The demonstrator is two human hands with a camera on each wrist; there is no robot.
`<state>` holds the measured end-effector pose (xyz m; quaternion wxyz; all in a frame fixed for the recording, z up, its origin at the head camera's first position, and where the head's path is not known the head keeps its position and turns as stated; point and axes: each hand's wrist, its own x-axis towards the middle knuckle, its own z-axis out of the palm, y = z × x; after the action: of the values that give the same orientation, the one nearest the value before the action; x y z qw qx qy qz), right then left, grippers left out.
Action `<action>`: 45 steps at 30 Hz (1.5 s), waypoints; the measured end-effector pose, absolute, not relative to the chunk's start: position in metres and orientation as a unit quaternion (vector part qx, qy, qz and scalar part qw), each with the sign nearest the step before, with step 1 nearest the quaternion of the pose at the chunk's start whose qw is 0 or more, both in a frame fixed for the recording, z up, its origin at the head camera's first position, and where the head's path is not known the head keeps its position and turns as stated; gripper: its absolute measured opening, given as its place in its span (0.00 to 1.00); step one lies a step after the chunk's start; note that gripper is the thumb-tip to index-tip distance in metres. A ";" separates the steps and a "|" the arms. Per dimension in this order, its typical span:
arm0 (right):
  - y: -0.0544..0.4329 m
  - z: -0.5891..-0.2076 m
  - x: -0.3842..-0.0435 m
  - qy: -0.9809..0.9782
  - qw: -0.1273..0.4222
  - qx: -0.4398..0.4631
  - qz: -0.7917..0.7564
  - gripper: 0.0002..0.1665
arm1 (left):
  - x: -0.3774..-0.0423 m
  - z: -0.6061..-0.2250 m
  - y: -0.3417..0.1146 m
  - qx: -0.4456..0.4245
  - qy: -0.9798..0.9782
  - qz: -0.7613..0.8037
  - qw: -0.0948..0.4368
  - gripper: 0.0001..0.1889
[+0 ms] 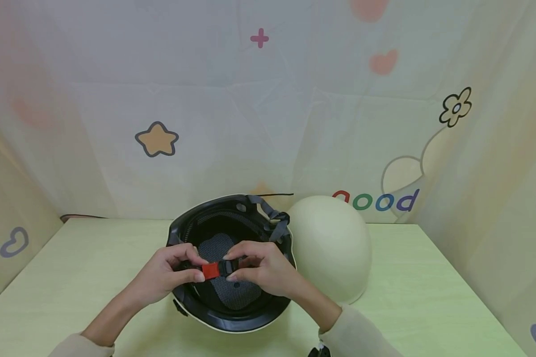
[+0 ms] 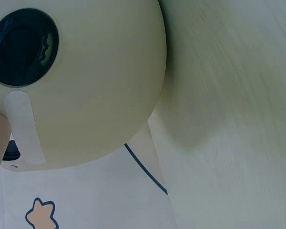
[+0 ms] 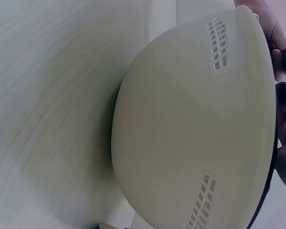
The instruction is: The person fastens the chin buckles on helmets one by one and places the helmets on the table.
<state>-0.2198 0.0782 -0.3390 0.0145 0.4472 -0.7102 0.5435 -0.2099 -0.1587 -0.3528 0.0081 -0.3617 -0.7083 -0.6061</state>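
An upturned helmet (image 1: pixel 236 325) lies on the table with its black lining facing up and its cream shell below. Over its opening, my left hand (image 1: pixel 163 272) pinches the red part (image 1: pixel 211 270) of a strap buckle between thumb and fingers. From the other side my right hand (image 1: pixel 268 267) pinches the buckle's black part (image 1: pixel 227 267). Both parts meet end to end; whether they are locked, I cannot tell. In the right wrist view the helmet's shell (image 3: pixel 195 119) shows vent grilles, and both hands are partly hidden at the right edge.
A smooth cream dome (image 1: pixel 330 248) stands on the table just right of the helmet. The pale wood-grain table (image 1: pixel 429 307) runs back to a printed curtain (image 1: pixel 205 99). A small black object (image 1: pixel 319 352) sits at the front edge, near the right sleeve.
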 end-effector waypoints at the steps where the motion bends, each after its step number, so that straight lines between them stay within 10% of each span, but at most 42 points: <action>1: 0.078 -0.339 -0.220 -0.710 0.014 0.448 0.543 0.15 | -0.210 -0.353 -0.159 -0.366 -0.707 -0.606 0.009 0.10; 45: 0.088 -0.335 -0.223 -0.787 0.027 0.403 0.466 0.16 | -0.213 -0.352 -0.152 -0.348 -0.778 -0.523 0.030 0.11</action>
<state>-0.2229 0.0879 -0.3349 0.0273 0.4035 -0.7872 0.4656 -0.2126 -0.1518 -0.3518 0.0295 -0.3479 -0.7777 -0.5227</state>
